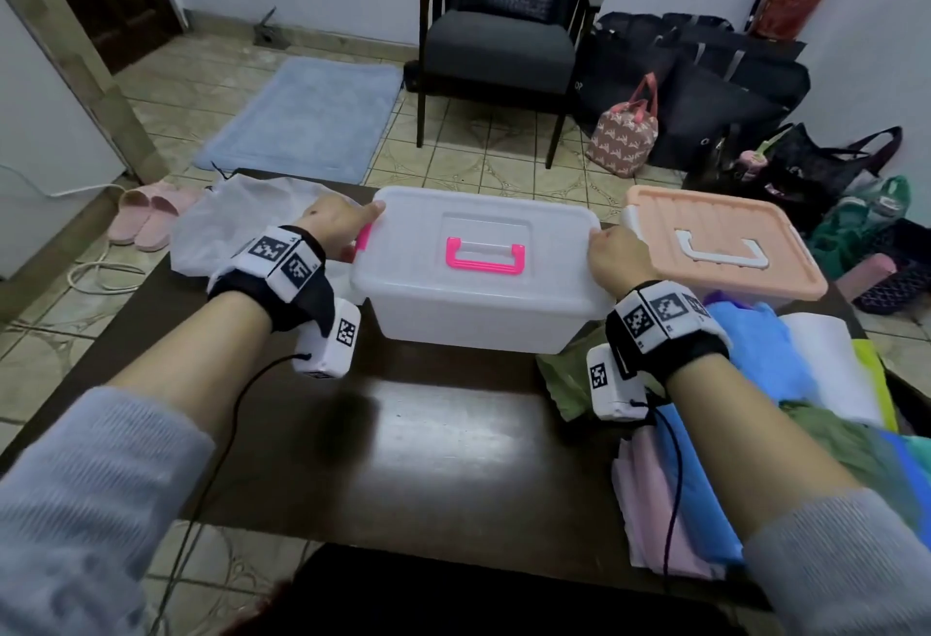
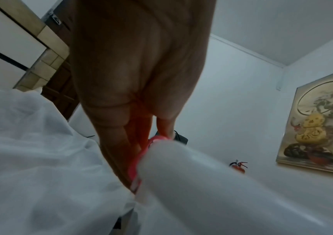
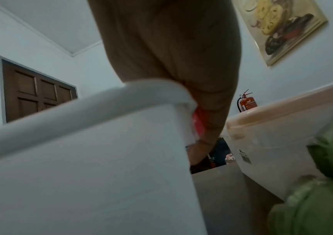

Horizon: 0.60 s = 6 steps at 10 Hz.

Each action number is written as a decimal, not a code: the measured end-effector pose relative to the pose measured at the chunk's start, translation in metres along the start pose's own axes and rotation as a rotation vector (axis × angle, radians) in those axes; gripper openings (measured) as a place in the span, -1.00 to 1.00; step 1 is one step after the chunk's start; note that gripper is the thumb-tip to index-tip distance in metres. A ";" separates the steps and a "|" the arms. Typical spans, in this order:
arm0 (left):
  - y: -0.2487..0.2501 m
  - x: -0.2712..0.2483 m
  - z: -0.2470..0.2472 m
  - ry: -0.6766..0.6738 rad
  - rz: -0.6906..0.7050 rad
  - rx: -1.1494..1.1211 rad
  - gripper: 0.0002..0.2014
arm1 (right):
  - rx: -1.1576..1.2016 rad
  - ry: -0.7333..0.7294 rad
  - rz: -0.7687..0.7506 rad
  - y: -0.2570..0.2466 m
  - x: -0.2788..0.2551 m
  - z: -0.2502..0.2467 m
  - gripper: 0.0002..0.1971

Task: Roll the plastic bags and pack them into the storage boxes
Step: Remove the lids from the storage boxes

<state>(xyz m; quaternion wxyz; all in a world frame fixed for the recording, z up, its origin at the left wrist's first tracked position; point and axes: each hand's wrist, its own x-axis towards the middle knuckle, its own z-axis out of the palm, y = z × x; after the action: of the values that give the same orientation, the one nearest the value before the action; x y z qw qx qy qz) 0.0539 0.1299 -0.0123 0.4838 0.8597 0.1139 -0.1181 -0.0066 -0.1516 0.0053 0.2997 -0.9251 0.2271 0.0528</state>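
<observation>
Bare table (image 1: 443, 434) lies open in front; bags (image 1: 786, 383) probably crowd the right.

Translucent white plastic storage box (image 1: 478, 292) with hot-pink handle (image 1: 484, 256); peach-lidded plastic box (image 1: 720, 242); glossy dark-brown surface (image 1: 443, 434).

text 1: "OP" in pale letters | on: black fabric bag on the floor (image 1: 612, 76), right of the chair | text 2: red fire extinguisher (image 3: 248, 102) label, lettering too blurred to read | text 3: small barcode sticker (image 3: 246, 158) on translucent box wall, unreadable
</observation>
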 end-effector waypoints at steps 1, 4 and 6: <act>0.003 -0.003 0.002 0.018 0.002 0.057 -0.61 | 0.006 0.059 0.008 0.003 -0.001 0.001 -0.61; 0.013 -0.018 0.013 0.122 0.003 0.399 -0.63 | 0.003 0.105 0.026 0.006 -0.005 0.003 -0.68; -0.001 -0.024 0.012 0.090 0.042 0.534 -0.67 | -0.319 0.261 -0.099 0.001 -0.012 0.005 -0.69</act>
<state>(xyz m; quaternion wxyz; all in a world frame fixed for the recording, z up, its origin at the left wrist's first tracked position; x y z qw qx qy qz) 0.0294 0.1186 -0.0115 0.2366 0.9634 0.0821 -0.0953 -0.0176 -0.1445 0.0031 0.1195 -0.9698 0.2073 -0.0470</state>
